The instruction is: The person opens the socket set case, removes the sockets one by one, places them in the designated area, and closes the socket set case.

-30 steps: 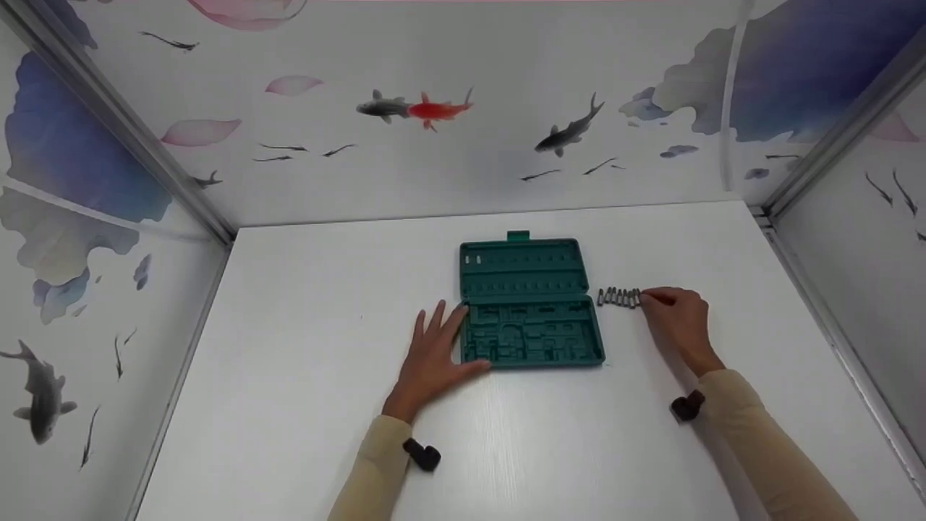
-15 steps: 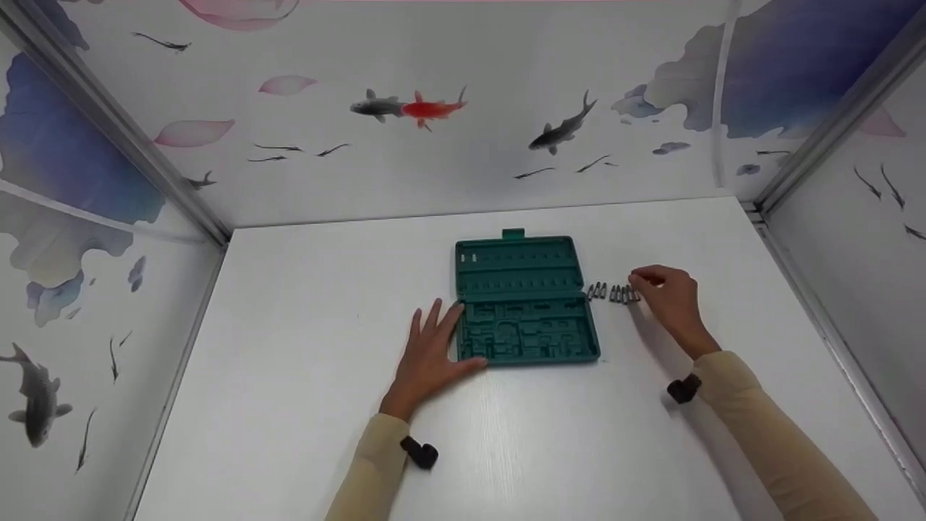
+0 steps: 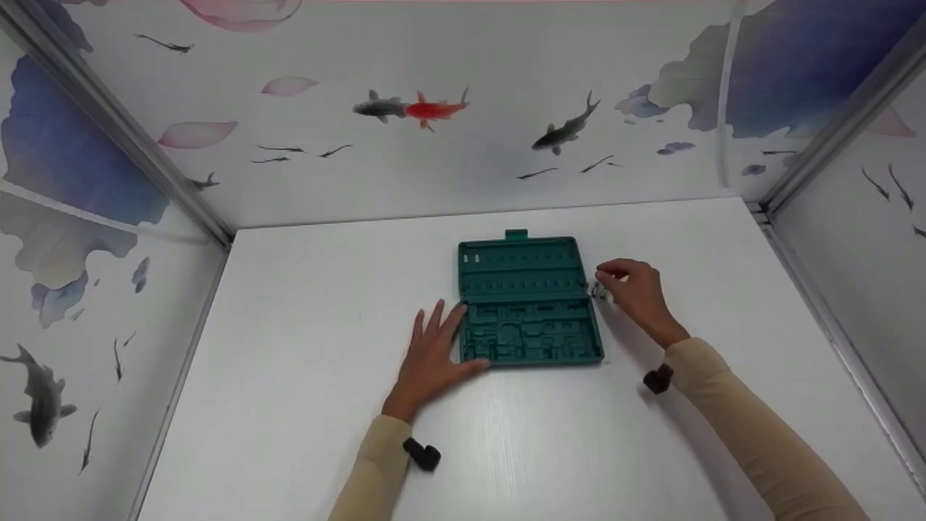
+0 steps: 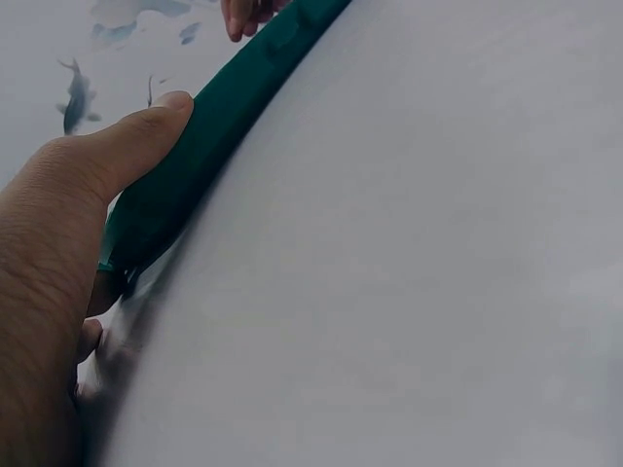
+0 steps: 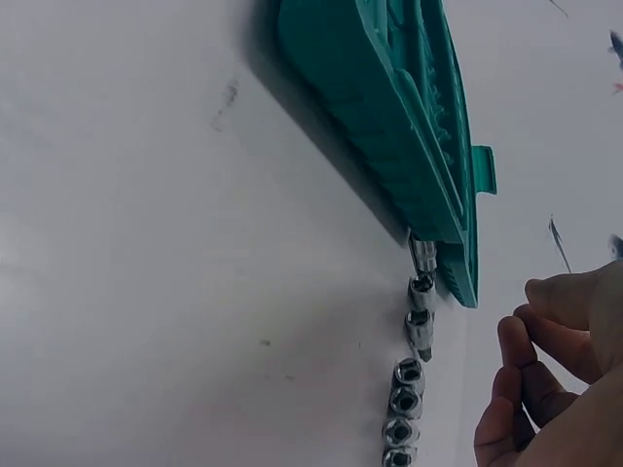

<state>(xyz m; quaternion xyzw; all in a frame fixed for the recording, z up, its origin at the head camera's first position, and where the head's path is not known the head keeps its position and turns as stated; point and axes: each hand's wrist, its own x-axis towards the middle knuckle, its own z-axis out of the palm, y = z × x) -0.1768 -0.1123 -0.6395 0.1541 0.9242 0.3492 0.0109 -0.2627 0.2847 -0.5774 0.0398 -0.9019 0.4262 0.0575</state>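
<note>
An open green plastic tool case (image 3: 532, 329) lies on the table, lid folded back, with moulded recesses in its base. My left hand (image 3: 434, 362) rests against its left side, fingers spread, thumb on the front edge, as the left wrist view shows with the thumb (image 4: 146, 136) on the case wall. Small metal sockets (image 5: 405, 402) stand or lie in a row to the right of the case, the closest ones touching or nearly touching it. Above this row is my right hand (image 3: 640, 297), thumb and index fingertips close together; I see nothing between them. It partly hides the row in the head view.
Two small pale marks or pieces (image 3: 472, 258) show in the lid's upper left. A green latch (image 3: 516, 234) sticks out at the lid's far edge. The white table (image 3: 311, 347) is bordered by printed walls (image 3: 434, 159) at the back and sides.
My right hand lifted from the right end of the socket row and moved left toward the case. A gap opened in the row. The left hand stays at the case.
</note>
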